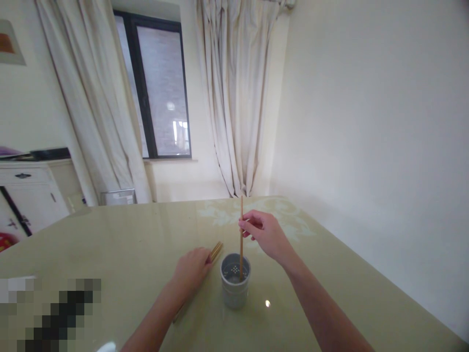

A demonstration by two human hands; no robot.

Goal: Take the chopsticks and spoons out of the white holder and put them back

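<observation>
A grey cylindrical chopstick holder (235,296) stands upright on the table, with drain holes visible in its bottom. My right hand (266,233) pinches a single wooden chopstick (241,244) between thumb and fingers. The chopstick is nearly vertical, its lower end inside the holder's mouth; whether it touches the bottom I cannot tell. Left of the holder, my left hand (193,269) is wrapped over a bundle of several chopsticks (217,251) lying slantwise near the tabletop. Their far ends stick out beyond my fingers, and a near end shows below my wrist.
The glossy greenish table (146,244) reaches back toward a window (164,93) and pale curtains (238,98). A white wall (384,146) runs along the right. At the left stands a white cabinet (32,195). A blurred, pixelated patch covers the lower left.
</observation>
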